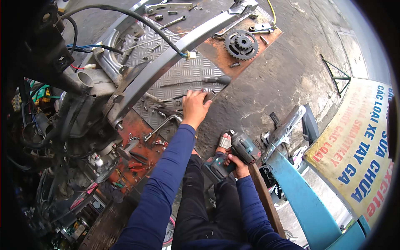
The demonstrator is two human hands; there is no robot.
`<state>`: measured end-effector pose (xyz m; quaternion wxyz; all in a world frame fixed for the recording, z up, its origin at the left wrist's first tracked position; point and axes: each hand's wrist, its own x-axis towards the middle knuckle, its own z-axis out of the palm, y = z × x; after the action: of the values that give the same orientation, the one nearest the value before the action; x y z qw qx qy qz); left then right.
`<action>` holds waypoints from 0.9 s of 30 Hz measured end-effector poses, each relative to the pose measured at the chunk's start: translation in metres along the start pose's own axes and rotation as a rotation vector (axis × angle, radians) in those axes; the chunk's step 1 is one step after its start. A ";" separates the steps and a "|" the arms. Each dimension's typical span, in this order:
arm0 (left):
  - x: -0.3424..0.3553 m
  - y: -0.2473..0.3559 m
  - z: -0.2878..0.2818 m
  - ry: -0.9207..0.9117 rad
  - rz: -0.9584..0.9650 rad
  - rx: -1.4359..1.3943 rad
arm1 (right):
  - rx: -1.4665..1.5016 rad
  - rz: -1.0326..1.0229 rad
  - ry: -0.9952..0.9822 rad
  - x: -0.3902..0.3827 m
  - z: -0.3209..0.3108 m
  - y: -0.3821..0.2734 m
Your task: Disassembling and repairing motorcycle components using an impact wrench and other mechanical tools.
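Observation:
My left hand is closed on a small metal socket above the diamond-plate sheet, near a long screwdriver. My right hand grips a teal and black cordless impact wrench, held low over my legs with its head angled up and forward. A bent socket wrench lies below my left hand, among other tools. A grey metal swingarm extends diagonally over the sheet, with a loose cable connector beside it.
A dark motorcycle frame with wiring fills the left. An orange board carries a sprocket and hardware. Rusty trays hold small tools. A blue metal panel, a signboard and a triangular bracket are at right.

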<state>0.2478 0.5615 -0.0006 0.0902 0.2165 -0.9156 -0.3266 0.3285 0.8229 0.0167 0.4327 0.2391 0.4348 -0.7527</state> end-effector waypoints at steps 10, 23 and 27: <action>0.004 -0.002 0.030 -0.145 0.110 0.452 | -0.686 -0.484 0.167 0.004 0.006 -0.031; -0.133 0.009 -0.020 -0.269 -0.185 -0.007 | -0.943 -0.793 0.195 0.042 0.028 -0.086; -0.095 0.026 -0.006 -0.028 0.008 0.041 | -0.903 -0.692 0.269 0.015 0.019 -0.060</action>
<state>0.3250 0.6196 0.0187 0.0744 0.2101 -0.9241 -0.3105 0.2697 0.8149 0.0417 0.1619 -0.0313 0.8163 -0.5535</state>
